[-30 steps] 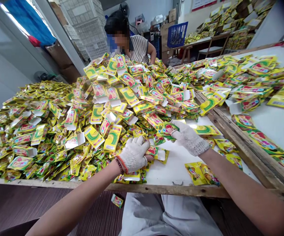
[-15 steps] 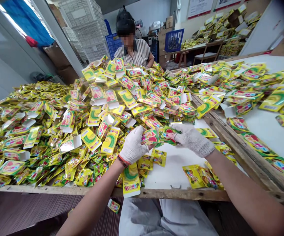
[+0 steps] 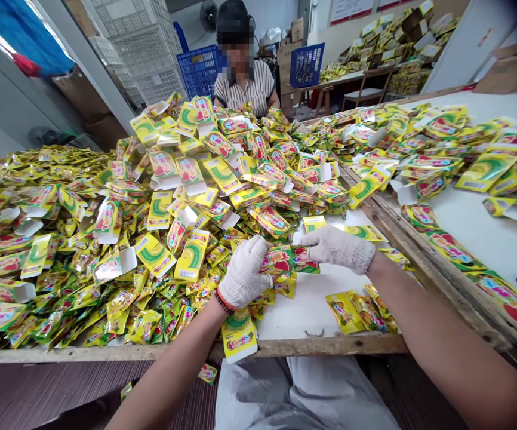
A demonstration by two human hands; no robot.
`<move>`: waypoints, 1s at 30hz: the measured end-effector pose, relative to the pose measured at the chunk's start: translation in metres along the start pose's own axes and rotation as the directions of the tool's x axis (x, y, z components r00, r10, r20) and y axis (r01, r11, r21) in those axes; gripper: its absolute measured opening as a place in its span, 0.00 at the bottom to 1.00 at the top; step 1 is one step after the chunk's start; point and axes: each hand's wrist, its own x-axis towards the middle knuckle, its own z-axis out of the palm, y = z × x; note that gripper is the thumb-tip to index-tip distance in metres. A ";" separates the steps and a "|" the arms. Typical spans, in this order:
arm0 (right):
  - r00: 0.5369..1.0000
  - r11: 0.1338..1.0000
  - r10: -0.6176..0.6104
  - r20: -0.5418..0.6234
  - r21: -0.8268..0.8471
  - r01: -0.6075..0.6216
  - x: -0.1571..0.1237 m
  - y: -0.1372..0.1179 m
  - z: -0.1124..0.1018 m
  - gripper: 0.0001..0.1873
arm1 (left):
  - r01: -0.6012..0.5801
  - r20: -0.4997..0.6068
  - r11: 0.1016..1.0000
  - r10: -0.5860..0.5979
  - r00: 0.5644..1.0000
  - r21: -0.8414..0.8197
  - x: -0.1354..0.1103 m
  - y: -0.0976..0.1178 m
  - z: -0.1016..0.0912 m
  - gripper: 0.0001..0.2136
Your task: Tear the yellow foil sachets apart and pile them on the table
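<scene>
Box (image 3: 280,259) and packet (image 3: 307,263), apart a second ago, now meet as a pair; the left hand (image 3: 245,273) clamps its fingers on the box; whether the right hand (image 3: 341,248) pinches is unclear.

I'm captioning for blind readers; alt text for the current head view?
Gloved left hand holds a printed carton, gloved right hand a packet beside it, over a white table. A heap of cartons and packets fills the left; a person in stripes is opposite.
</scene>
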 end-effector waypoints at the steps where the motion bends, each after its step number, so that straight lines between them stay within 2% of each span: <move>1: 0.999 1.000 -0.011 0.034 -0.029 0.012 0.000 0.000 -0.001 0.13 | -0.010 -0.002 1.000 0.010 1.000 0.025 0.000 0.001 0.000 0.19; 3: 0.997 0.993 -0.020 0.068 -0.118 0.028 0.000 -0.001 0.001 0.16 | -0.041 0.019 0.996 0.040 0.999 0.075 0.000 0.003 0.001 0.19; 5: 1.000 0.993 0.014 0.014 -0.118 -0.012 0.000 -0.003 0.005 0.13 | -0.054 0.037 0.993 0.050 0.998 0.103 0.001 0.003 0.002 0.19; 7: 0.995 0.996 0.090 -0.046 0.003 -0.090 0.000 -0.006 0.010 0.06 | -0.021 0.004 0.994 0.021 1.000 0.105 0.001 0.001 0.002 0.20; 10: 0.968 0.954 0.220 -0.124 0.237 -0.187 0.000 -0.008 0.015 0.09 | 0.053 -0.091 0.995 -0.045 0.995 0.084 0.001 -0.002 0.003 0.20; 13: 0.960 0.947 0.237 -0.149 0.255 -0.195 -0.001 -0.012 0.021 0.07 | 0.060 -0.112 0.996 -0.052 0.992 0.067 0.000 -0.003 0.002 0.20; 16: 0.972 0.914 0.234 -0.026 0.346 -0.211 -0.003 -0.021 0.025 0.06 | 0.035 -0.074 0.997 -0.031 0.997 0.066 0.000 -0.001 0.001 0.20; 18: 0.970 0.835 0.228 0.083 0.495 -0.239 -0.006 -0.025 0.025 0.10 | 0.067 -0.084 0.996 -0.061 0.995 0.067 -0.001 -0.001 -0.001 0.20; 21: 0.971 0.725 0.196 0.136 0.647 -0.236 -0.012 -0.026 0.022 0.17 | 0.140 -0.120 0.987 -0.130 0.984 0.075 -0.002 -0.002 -0.003 0.20; 23: 0.971 0.711 0.144 0.192 0.662 -0.237 -0.014 -0.024 0.024 0.14 | 0.137 -0.112 0.987 -0.127 0.986 0.085 -0.002 0.000 -0.004 0.20; 25: 0.950 0.713 0.067 0.306 0.652 -0.260 -0.015 -0.023 0.030 0.10 | 0.099 -0.082 0.991 -0.092 0.992 0.091 -0.002 0.003 -0.004 0.19; 27: 0.924 0.710 0.029 0.382 0.642 -0.288 -0.014 -0.023 0.037 0.12 | 0.058 -0.051 0.995 -0.054 0.997 0.080 -0.002 0.007 -0.003 0.19; 30: 0.933 0.707 0.038 0.357 0.650 -0.278 -0.012 -0.026 0.042 0.13 | 0.025 -0.074 0.999 -0.023 0.997 0.021 -0.001 0.007 -0.003 0.19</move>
